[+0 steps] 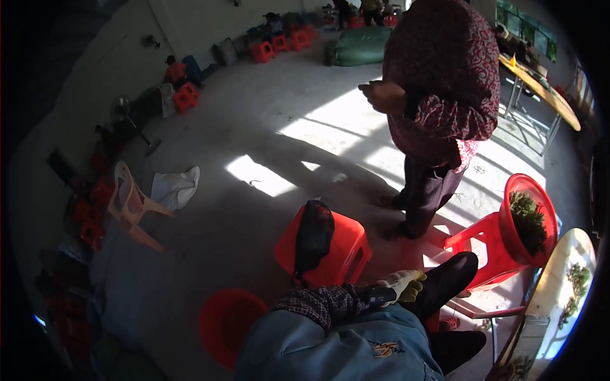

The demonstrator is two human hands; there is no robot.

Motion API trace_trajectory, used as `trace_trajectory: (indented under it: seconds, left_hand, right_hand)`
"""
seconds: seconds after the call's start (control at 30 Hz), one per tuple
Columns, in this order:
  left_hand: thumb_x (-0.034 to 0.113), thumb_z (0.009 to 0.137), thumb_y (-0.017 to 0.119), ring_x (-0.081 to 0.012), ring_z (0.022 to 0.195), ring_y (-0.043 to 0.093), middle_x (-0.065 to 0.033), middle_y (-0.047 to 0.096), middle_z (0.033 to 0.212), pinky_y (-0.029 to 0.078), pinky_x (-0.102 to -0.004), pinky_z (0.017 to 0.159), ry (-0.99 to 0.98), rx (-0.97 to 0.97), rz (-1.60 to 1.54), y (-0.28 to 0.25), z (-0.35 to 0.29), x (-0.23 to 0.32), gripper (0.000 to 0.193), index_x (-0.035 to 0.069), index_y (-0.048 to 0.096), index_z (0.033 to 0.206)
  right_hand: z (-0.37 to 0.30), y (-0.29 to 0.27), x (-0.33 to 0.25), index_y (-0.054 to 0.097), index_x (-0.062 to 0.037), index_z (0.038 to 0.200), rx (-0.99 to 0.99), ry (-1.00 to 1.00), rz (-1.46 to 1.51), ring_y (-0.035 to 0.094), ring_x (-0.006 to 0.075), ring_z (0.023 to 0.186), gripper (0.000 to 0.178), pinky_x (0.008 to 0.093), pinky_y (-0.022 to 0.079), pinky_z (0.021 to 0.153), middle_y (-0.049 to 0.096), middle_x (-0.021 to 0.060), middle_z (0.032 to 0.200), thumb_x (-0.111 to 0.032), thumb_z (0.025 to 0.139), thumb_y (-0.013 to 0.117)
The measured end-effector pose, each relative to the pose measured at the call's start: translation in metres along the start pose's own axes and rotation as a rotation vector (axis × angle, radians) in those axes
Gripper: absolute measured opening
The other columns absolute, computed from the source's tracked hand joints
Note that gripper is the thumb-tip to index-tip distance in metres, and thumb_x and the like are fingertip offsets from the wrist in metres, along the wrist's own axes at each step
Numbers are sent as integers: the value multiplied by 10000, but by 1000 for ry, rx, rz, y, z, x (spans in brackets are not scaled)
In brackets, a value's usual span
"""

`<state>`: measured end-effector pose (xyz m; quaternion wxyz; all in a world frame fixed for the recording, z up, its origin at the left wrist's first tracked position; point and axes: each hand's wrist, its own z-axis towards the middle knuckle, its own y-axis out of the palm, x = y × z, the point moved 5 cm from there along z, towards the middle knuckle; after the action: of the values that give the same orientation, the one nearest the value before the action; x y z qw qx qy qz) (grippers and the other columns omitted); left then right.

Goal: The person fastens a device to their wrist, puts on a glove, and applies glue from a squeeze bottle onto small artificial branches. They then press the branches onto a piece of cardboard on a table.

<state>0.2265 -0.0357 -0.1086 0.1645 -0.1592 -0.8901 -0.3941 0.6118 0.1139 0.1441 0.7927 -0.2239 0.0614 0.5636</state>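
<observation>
Gloved hand resting on the raised knee

One gloved hand (pixel 401 284) lay curled loosely on the dark knee (pixel 452 273), grasping nothing; which hand, I cannot tell. The red stool (pixel 346 244) stood just beside it.

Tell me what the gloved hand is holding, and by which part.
Nothing that can be seen: the gloved hand rests on the person's dark trouser leg, fingers curled. The other hand is out of view.
</observation>
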Motion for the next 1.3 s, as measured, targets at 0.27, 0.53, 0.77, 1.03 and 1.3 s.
trace_trajectory:
  seconds: [0.27, 0.53, 0.77, 1.03, 1.3]
  left_hand:
    - [394, 1001, 576, -148, 591, 634, -34, 700, 847, 543, -292, 513, -25, 113, 44, 8, -16, 6, 281, 167, 672, 1135]
    - [390, 997, 583, -165, 599, 641, -43, 700, 850, 560, -308, 532, 11, 118, 100, 7, -20, 7, 284, 169, 673, 1151]
    - [378, 1025, 548, -189, 612, 650, -65, 699, 863, 579, -336, 545, -73, -138, -107, -12, 11, 1, 316, 155, 639, 1229]
    - [379, 1029, 550, -171, 597, 636, -54, 684, 865, 575, -314, 531, -81, 66, 140, 37, -10, 20, 346, 132, 616, 1262]
    - [388, 1023, 548, -64, 537, 406, 30, 532, 785, 369, -209, 449, -27, 285, 370, 124, 53, 24, 310, 132, 608, 1189]
  right_hand:
    - [-18, -13, 14, 724, -31, 923, -259, 205, -604, 652, 306, 702, 110, 407, 518, 611, 687, 153, 838, -119, 921, 660]
    - [-15, -6, 5, 753, -69, 978, -245, 129, -602, 691, 265, 730, 139, 385, 556, 633, 728, 115, 867, -179, 927, 684]
    - [-24, -7, 35, 721, -53, 1049, -234, 160, -608, 683, 275, 834, 174, 392, 552, 717, 710, 127, 940, -185, 959, 652]
    - [-50, -42, 55, 639, -8, 1165, -243, 298, -632, 634, 285, 1006, 196, 393, 516, 828, 640, 153, 1079, -132, 1030, 570]
    - [-15, -19, 125, 669, -72, 1166, -112, 497, -464, 632, 145, 893, 185, 286, 490, 686, 665, 60, 1122, -143, 1025, 573]
